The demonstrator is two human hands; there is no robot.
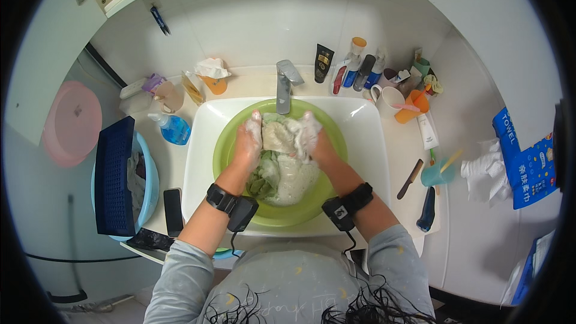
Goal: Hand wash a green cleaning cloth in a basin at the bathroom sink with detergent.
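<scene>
A green plastic basin [280, 218] stands in the white washbasin [368, 153], beneath the chrome faucet [284, 87]. Inside it lies a soapy wet cloth [292, 180], whitish with suds, together with a bunched green cloth part [264, 179]. My left hand [248, 141] grips the cloth's left side, foam on its fingers. On the other side my right hand [311, 137], also covered in suds, holds a white fold of the cloth. Between both hands a cream-coloured section [278, 137] is stretched. Foam hides some fingertips. Whether these are one cloth or several, I cannot tell.
At the left are a blue soap pump bottle [174, 130], a smartphone [173, 212] and a light-blue tub [150, 189] with a navy basket [115, 180]. To the right lie a comb [410, 179] and a teal cup [437, 173]. Tubes and bottles [355, 69] line the back.
</scene>
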